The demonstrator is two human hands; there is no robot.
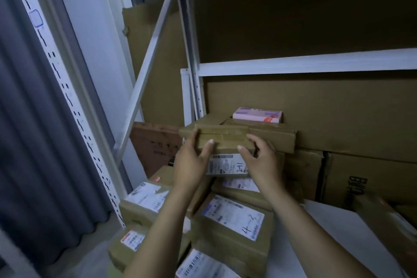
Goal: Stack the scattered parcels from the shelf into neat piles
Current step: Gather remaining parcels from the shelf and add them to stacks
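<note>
A small brown taped parcel [222,136] sits at chest height on top of a labelled box marked "241" [228,163]. My left hand [191,160] grips its left end, thumb across the front. My right hand [261,160] grips its right end. Behind it lies a flat brown box [273,136], and on that box rests a pink carton [257,115]. Below my arms, several labelled brown parcels lie scattered, among them one marked "4-3" [234,219] and one further left [144,201].
White metal shelf posts [194,88] and a diagonal brace [146,65] stand to the left. Large cardboard boxes [361,176] line the back right. A grey curtain [33,142] hangs at far left. A white surface [334,232] lies at lower right.
</note>
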